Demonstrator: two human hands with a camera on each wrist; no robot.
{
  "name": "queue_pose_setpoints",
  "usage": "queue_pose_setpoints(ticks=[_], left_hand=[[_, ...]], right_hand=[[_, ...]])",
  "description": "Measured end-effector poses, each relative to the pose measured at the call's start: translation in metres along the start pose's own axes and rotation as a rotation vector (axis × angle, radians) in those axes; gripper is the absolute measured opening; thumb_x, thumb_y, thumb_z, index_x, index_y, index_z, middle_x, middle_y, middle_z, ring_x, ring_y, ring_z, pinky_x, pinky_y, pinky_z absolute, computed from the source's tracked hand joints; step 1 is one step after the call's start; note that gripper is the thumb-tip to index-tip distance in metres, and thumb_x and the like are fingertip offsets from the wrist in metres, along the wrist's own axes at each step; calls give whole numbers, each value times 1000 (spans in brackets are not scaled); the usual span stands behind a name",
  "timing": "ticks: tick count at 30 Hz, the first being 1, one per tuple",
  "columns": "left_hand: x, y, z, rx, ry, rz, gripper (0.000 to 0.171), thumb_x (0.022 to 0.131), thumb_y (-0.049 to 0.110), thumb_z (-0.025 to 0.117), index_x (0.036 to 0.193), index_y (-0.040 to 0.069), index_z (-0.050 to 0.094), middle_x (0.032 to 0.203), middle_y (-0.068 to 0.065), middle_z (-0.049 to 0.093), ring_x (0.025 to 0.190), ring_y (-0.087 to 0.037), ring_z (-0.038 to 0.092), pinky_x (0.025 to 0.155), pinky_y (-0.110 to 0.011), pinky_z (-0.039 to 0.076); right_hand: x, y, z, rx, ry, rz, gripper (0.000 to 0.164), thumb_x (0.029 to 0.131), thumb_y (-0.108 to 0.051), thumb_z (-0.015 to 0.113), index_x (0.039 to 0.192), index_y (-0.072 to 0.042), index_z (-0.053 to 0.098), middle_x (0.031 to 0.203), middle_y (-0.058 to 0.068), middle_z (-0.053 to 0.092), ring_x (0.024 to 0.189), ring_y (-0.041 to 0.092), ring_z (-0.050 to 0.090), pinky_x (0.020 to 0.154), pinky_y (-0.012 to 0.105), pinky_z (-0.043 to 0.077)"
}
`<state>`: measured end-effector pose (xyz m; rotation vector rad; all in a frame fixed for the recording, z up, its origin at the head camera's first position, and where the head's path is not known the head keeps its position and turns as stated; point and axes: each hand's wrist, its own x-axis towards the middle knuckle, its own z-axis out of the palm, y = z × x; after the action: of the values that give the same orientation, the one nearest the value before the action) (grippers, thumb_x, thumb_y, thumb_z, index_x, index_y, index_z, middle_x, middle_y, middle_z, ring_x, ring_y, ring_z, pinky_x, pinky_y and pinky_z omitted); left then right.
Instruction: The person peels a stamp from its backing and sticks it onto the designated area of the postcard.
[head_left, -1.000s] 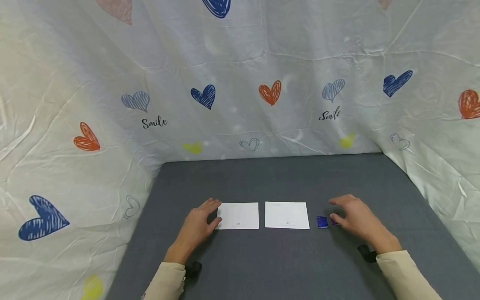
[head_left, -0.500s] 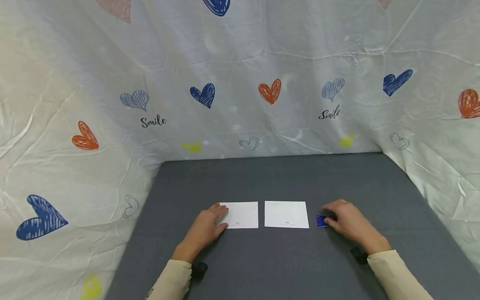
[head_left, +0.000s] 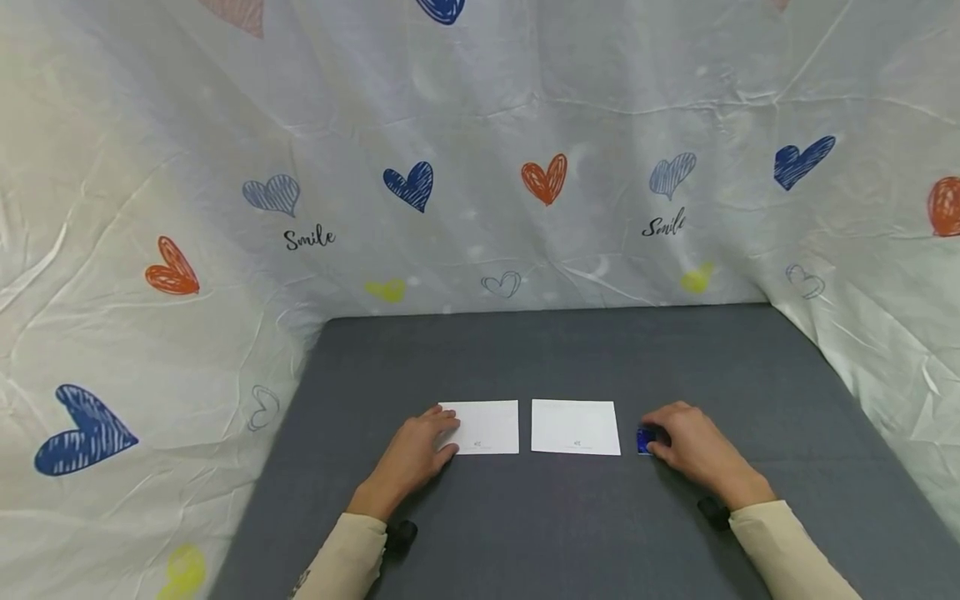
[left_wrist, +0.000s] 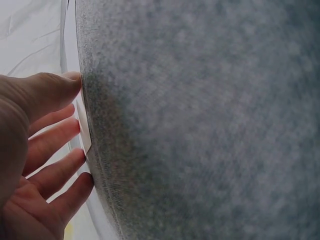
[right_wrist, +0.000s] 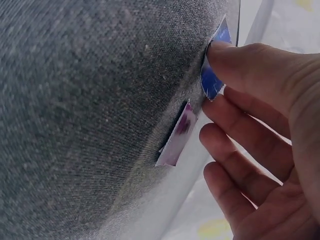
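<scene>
Left hand (head_left: 411, 454): fingers apart, resting at the outer end of the left white card (head_left: 489, 427); the right white card (head_left: 576, 427) lies just beside that one. Right hand (head_left: 699, 450): pinches a blue packet (right_wrist: 212, 82) right of both cards; whether it clears the gray table (head_left: 525, 525), I cannot tell. A purple packet (right_wrist: 178, 135) lies near.

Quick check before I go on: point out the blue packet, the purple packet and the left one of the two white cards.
Blue packet (right_wrist: 211, 84): right wrist view, lower part of its visible face.
Purple packet (right_wrist: 179, 137): right wrist view, middle of its face.
Left white card (head_left: 489, 427): head view, middle of its uncovered face.
</scene>
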<state>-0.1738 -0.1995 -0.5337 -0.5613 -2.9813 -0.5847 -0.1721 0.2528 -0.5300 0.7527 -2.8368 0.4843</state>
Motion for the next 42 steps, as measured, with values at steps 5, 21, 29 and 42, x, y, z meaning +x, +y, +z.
queue_pose_setpoints(ticks=[5, 21, 29, 42], left_hand=[[0, 1, -1, -6, 0, 1, 38, 91, 8, 88, 128, 2, 79, 140, -15, 75, 143, -38, 63, 113, -59, 53], [-1, 2, -2, -24, 15, 6, 34, 92, 6, 87, 125, 2, 80, 140, -16, 75, 144, -39, 62, 115, -59, 52], [-2, 2, 0, -13, 20, 8, 33, 91, 6, 87, 123, 2, 80, 139, -16, 75, 143, -39, 63, 114, -60, 52], [-2, 2, 1, -15, 8, -12, 34, 92, 7, 87, 125, 2, 80, 142, -16, 74, 145, -39, 61, 115, -59, 52]], right_hand=[[1, 0, -1, 2, 6, -14, 30, 80, -5, 94, 107, -4, 82, 101, 9, 81, 97, 32, 74, 87, 52, 61], [1, 1, -2, 46, 7, -1, 21, 81, -4, 93, 97, -11, 80, 92, -1, 76, 87, 19, 68, 79, 45, 58], [4, 2, -9, 77, -24, 30, 15, 91, -3, 84, 88, -15, 75, 84, -7, 68, 77, 8, 61, 69, 35, 55], [17, 3, -32, 134, -89, 16, 18, 91, -8, 82, 83, -19, 71, 76, -13, 63, 69, -1, 53, 65, 28, 50]])
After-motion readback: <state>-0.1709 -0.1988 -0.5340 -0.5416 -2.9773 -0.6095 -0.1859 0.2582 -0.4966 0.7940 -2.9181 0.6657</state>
